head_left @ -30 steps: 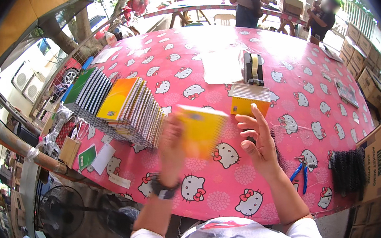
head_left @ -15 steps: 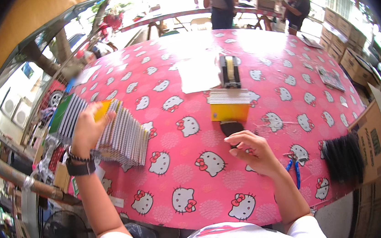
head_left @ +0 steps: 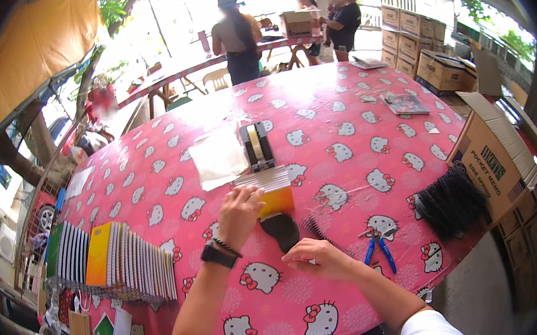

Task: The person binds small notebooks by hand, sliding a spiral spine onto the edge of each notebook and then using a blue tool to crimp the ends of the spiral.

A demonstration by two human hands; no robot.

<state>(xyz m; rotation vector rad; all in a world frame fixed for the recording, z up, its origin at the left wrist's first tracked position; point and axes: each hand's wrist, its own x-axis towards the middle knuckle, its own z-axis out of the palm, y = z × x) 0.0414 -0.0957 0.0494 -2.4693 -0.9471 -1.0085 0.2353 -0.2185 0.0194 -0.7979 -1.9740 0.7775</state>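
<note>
Two hands working: my left hand (head_left: 239, 214) is sitting at the notepads (head_left: 278, 201), pinch unclear, probably picking one, needing firm grip next; right hand (head_left: 321, 259) is resting empty, fingers loosely curled.

Three notebook stacks (head_left: 132, 258), one tape dispenser (head_left: 257, 146), one pair of pliers (head_left: 379, 253)

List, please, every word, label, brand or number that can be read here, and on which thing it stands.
Wording is not copied here; these are the places.
Open cardboard box on the right: large dark lettering, readable.
Stacked cardboard boxes behind: print too small to read.
Flat packet on the table: too blurred.
Yellow-orange notebooks at the left hand: no readable text.
</note>
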